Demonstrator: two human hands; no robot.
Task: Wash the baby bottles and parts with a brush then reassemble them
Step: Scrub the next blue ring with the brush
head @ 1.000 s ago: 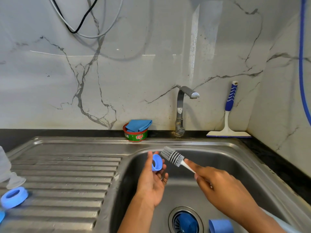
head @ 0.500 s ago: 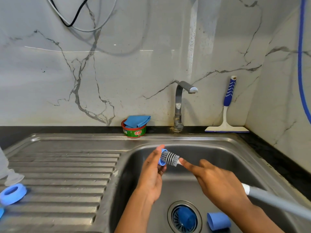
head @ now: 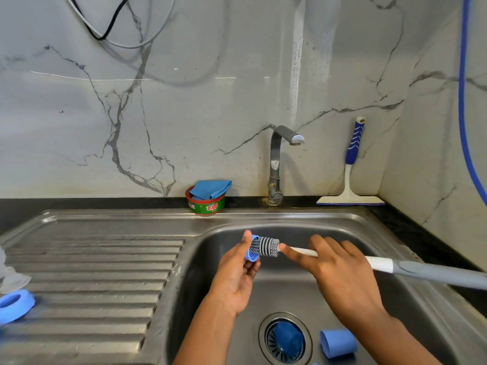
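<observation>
Pinching a blue ring (head: 249, 253), left hand (head: 234, 275); right hand (head: 340, 272) grips the brush (head: 266, 246) (tip seemingly inside it)

The left hand (head: 234, 275), pinching a small blue collar (head: 249, 255), and the right hand (head: 340, 270), gripping the brush (head: 266, 246), meet over the middle of the sink basin (head: 411, 306). The brush's long handle runs out over the right rim and bars that side. The tap (head: 279, 164) overhangs the back edge. On the basin floor, 1 blue part (head: 288, 338) sits in the drain (head: 268, 342), with 1 blue cap (head: 337, 343) just beside it. The ribbed drainboard (head: 105, 272) gives open passage from the left, with 1 blue ring (head: 14, 305) at its far-left edge.
</observation>
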